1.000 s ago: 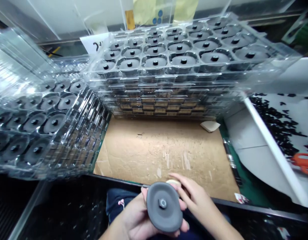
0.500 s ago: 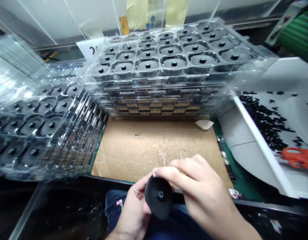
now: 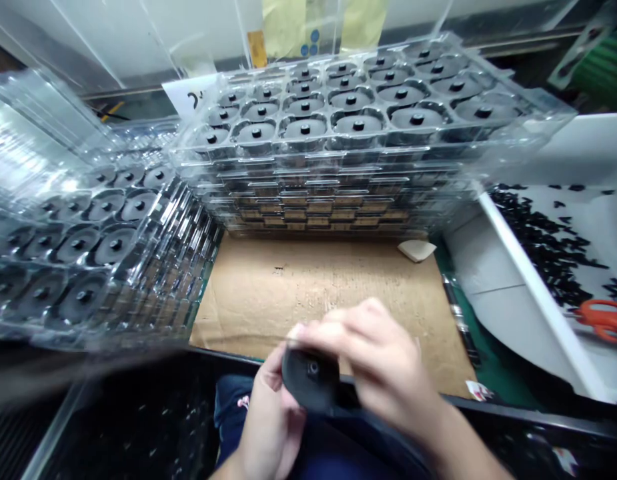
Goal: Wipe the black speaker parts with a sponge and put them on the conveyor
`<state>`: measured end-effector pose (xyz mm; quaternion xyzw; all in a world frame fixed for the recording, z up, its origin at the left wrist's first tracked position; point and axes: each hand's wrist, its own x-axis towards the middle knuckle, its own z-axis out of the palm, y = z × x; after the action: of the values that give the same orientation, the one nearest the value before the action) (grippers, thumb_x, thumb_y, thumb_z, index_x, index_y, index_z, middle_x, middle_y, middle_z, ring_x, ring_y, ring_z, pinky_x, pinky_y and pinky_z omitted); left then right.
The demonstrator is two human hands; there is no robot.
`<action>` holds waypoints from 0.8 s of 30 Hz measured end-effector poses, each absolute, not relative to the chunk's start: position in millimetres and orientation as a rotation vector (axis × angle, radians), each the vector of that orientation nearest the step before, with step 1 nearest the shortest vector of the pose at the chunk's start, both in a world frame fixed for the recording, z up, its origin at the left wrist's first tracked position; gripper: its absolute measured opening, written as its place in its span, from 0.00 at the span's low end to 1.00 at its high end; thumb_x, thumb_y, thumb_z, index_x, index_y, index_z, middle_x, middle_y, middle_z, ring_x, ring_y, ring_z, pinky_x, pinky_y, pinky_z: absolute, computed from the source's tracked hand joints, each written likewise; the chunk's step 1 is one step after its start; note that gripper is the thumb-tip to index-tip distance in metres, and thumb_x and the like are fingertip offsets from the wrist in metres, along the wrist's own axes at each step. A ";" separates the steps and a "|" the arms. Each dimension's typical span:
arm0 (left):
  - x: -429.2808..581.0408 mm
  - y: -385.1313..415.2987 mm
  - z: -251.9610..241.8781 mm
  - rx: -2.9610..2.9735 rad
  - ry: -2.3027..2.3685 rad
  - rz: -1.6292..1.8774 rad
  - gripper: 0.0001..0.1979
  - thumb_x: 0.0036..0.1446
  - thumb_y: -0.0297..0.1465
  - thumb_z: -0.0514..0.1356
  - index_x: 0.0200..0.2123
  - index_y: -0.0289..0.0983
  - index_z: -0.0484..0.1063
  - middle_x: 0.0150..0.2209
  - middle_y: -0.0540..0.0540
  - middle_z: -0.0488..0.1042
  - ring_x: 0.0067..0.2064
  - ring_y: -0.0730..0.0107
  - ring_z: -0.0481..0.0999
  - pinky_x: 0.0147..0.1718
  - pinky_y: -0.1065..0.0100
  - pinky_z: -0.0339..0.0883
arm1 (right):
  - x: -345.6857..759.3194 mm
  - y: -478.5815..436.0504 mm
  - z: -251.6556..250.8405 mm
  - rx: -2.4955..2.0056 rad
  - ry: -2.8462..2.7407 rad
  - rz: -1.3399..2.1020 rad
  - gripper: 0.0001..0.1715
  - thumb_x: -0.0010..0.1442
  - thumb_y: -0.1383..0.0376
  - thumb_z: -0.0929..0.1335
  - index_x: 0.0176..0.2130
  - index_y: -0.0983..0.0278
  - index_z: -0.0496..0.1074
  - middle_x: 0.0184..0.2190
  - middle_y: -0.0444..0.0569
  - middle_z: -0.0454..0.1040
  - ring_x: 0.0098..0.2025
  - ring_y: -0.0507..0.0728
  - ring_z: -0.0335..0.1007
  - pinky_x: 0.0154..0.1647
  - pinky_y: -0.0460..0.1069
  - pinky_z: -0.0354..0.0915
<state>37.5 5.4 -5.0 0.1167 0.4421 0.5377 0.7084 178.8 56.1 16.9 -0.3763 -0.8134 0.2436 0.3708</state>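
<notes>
A round black disc (image 3: 311, 383) with a small raised hub at its centre is held over the lap, just in front of the bench edge. My left hand (image 3: 273, 417) is closed around its left side and underside. Curled fingers of my right hand (image 3: 371, 353) press on the disc's upper rim, with something whitish at the foremost fingertip that I cannot make out. Motion blurs the right hand, and its thumb is hidden. Beyond both hands lies a cardboard sheet (image 3: 268, 300).
Stacked clear trays (image 3: 333, 150) of similar discs stand behind the cardboard, with another stack (image 3: 108, 227) at left. To the right, a white bin (image 3: 533, 287) holds small black pieces and orange-handled scissors (image 3: 605, 319). A pen (image 3: 461, 320) lies beside the cardboard. A blurred dark streak crosses lower left.
Both hands and the disc have shifted slightly left and up in the picture. The right fingers reach farther across the disc's upper rim. The surroundings have slid slightly right with the camera.
</notes>
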 end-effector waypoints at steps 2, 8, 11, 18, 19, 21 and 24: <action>36.0 5.1 -3.9 0.199 0.990 1.283 0.27 0.34 0.39 0.70 0.43 0.50 0.74 0.43 0.53 0.78 0.47 0.64 0.74 0.49 0.70 0.66 | 192.4 62.2 -3.4 -1.228 -2.079 0.676 0.20 0.62 0.72 0.57 0.46 0.57 0.70 0.39 0.44 0.76 0.37 0.53 0.70 0.36 0.50 0.58; 29.1 9.1 -6.1 0.107 0.951 1.357 0.27 0.34 0.38 0.71 0.43 0.48 0.75 0.46 0.46 0.77 0.46 0.60 0.76 0.41 0.70 0.71 | 204.7 42.4 -68.1 -1.360 -2.018 0.784 0.15 0.61 0.68 0.60 0.42 0.59 0.73 0.33 0.45 0.78 0.31 0.54 0.74 0.30 0.49 0.67; 30.8 11.6 -4.0 0.118 0.928 1.316 0.27 0.33 0.37 0.71 0.43 0.47 0.75 0.47 0.46 0.77 0.45 0.60 0.76 0.41 0.71 0.70 | 201.0 36.1 -55.0 -1.435 -1.916 0.798 0.13 0.62 0.65 0.61 0.42 0.60 0.73 0.35 0.46 0.78 0.34 0.55 0.75 0.31 0.48 0.69; 38.9 9.5 1.3 0.156 0.895 1.225 0.21 0.43 0.38 0.67 0.44 0.44 0.74 0.47 0.47 0.76 0.50 0.62 0.72 0.48 0.68 0.65 | 166.6 45.8 42.3 -0.948 -1.947 0.670 0.17 0.61 0.72 0.61 0.49 0.64 0.68 0.38 0.48 0.77 0.35 0.53 0.72 0.35 0.49 0.66; 36.3 9.7 -0.8 0.161 0.883 1.217 0.20 0.44 0.38 0.67 0.44 0.44 0.74 0.46 0.47 0.76 0.49 0.62 0.72 0.48 0.68 0.65 | 165.8 46.5 46.9 -0.882 -2.048 0.711 0.17 0.60 0.72 0.61 0.48 0.64 0.69 0.37 0.48 0.77 0.33 0.53 0.72 0.35 0.50 0.66; 28.7 10.8 -6.4 0.168 0.883 1.224 0.23 0.40 0.36 0.69 0.44 0.45 0.74 0.46 0.48 0.76 0.48 0.62 0.73 0.45 0.70 0.67 | 174.1 47.9 44.0 -0.920 -2.191 0.855 0.15 0.61 0.70 0.61 0.45 0.61 0.71 0.32 0.45 0.77 0.29 0.52 0.71 0.33 0.49 0.65; 18.9 13.3 -12.7 0.141 0.865 1.245 0.26 0.36 0.35 0.71 0.44 0.46 0.74 0.45 0.48 0.77 0.45 0.61 0.75 0.42 0.70 0.69 | 203.2 51.5 12.0 -1.197 -2.093 0.959 0.13 0.62 0.65 0.62 0.44 0.56 0.72 0.33 0.44 0.77 0.30 0.52 0.71 0.32 0.47 0.66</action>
<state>18.9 13.3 -12.7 0.0637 0.3921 0.5642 0.7238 203.2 51.5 12.0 -0.4443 -0.7766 0.3558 0.2699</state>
